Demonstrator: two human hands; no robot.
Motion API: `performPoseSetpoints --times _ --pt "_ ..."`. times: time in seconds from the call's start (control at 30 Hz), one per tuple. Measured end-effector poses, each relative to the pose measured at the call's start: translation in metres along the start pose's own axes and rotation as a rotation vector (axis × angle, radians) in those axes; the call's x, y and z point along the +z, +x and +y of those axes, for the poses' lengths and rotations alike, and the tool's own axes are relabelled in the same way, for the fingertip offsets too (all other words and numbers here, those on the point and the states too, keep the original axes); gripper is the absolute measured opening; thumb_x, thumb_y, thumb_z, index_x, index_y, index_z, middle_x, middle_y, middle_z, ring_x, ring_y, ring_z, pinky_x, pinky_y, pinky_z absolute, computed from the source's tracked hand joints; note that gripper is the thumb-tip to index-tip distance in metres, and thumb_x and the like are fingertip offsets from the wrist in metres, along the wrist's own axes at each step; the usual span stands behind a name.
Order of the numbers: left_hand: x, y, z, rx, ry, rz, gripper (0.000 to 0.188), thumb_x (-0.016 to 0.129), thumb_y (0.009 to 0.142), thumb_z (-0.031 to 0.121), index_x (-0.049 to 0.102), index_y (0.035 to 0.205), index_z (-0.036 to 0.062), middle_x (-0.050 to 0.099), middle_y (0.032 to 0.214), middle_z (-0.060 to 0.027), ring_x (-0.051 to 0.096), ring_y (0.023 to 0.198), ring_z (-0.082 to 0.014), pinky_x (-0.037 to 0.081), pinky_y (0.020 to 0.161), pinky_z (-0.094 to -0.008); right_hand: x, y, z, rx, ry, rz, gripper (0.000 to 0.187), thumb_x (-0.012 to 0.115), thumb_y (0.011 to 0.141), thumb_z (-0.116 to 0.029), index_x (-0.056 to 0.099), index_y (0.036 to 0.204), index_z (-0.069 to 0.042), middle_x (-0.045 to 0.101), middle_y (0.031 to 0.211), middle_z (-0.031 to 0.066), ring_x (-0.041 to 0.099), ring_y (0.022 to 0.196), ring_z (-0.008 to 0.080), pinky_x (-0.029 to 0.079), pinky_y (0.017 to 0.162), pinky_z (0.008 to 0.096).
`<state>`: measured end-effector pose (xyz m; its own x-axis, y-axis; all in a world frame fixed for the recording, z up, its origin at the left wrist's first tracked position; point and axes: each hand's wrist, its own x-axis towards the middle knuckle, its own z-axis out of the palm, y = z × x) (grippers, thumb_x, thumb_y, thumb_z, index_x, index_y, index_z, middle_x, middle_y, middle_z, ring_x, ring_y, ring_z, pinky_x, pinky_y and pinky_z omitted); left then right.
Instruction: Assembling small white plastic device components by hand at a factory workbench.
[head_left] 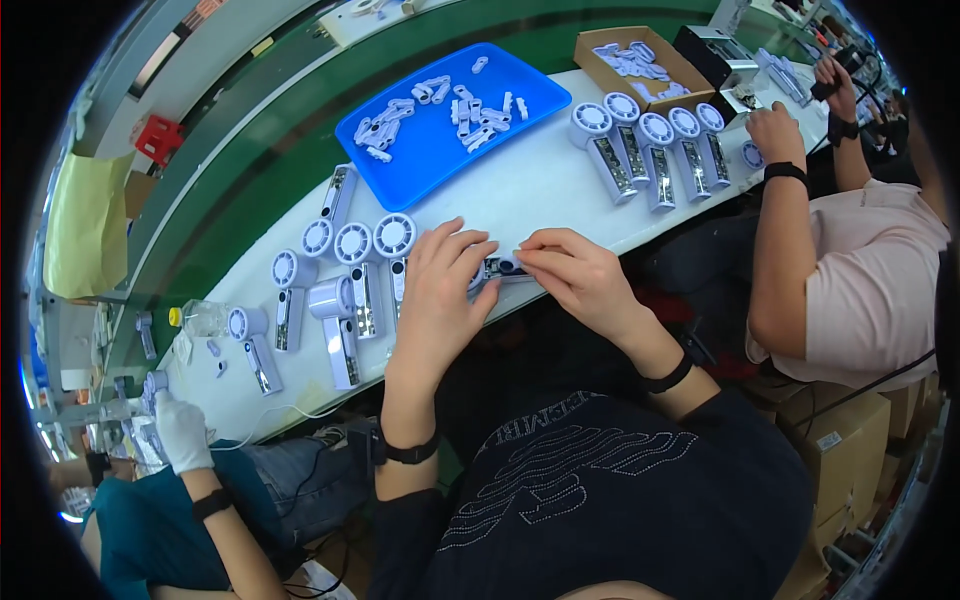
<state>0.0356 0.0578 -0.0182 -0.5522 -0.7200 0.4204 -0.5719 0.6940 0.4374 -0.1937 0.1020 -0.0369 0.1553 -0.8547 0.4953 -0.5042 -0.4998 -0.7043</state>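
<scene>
At the table's near edge, both my hands are on a light purple handheld fan [507, 267] whose handle stands open, with dark inner parts showing. My left hand [440, 285] grips its left end, and that palm covers most of it. From the other side, my right hand [583, 275] pinches at the handle's upper edge with thumb and fingertips. Whether a small part sits in that pinch is hidden. Just left of my left hand, several similar fans [352, 245] lie with circuit boards showing in their handles.
Beyond my hands lies a blue tray [432, 155] with loose purple pieces. A cardboard box [592, 65] of purple parts is at the far right, near more fans [655, 130]. Co-workers sit both sides: a gloved hand [183, 432] left, a bare hand [776, 133] right. A clear bottle [205, 318] lies left.
</scene>
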Motion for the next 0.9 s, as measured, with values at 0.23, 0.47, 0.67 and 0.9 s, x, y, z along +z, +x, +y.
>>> performPoseSetpoints --times 0.23,0.47,0.67,0.9 --pt "0.005 0.004 -0.02 0.044 -0.169 -0.09 0.031 0.086 0.088 0.011 0.079 0.118 0.0044 0.076 0.124 -0.0111 0.068 0.129 -0.035 0.053 0.111 -0.0471 0.017 -0.002 0.018 -0.128 -0.086 0.044 0.019 0.083 0.089 0.001 0.081 0.108 0.001 0.078 0.11 0.0109 0.076 0.101 0.0274 0.062 0.087 0.0367" --pt "0.007 0.0 -0.021 0.074 -0.17 -0.062 0.023 0.085 0.09 0.01 0.082 0.112 0.0036 0.078 0.115 -0.0106 0.073 0.12 -0.0344 0.057 0.108 -0.0469 0.01 -0.007 0.017 -0.089 -0.051 0.009 0.018 0.083 0.089 0.0 0.081 0.107 0.001 0.078 0.109 0.0108 0.076 0.101 0.0273 0.062 0.086 0.0365" --pt "0.014 -0.003 -0.022 0.21 -0.06 0.041 0.023 0.085 0.09 0.01 0.081 0.112 0.0046 0.076 0.111 -0.0087 0.072 0.117 -0.0335 0.056 0.105 -0.0511 0.015 -0.008 0.011 -0.061 -0.043 0.018 0.017 0.081 0.093 0.001 0.08 0.11 0.002 0.077 0.113 0.0121 0.076 0.101 0.0282 0.063 0.086 0.037" --pt "0.017 -0.002 -0.022 0.128 -0.193 0.031 0.023 0.084 0.09 0.009 0.08 0.111 0.0017 0.076 0.112 -0.0105 0.072 0.115 -0.0344 0.055 0.104 -0.0484 0.03 -0.022 0.007 0.032 -0.046 0.162 0.02 0.081 0.095 0.0 0.08 0.114 0.003 0.077 0.116 0.0137 0.077 0.103 0.0294 0.063 0.088 0.0371"
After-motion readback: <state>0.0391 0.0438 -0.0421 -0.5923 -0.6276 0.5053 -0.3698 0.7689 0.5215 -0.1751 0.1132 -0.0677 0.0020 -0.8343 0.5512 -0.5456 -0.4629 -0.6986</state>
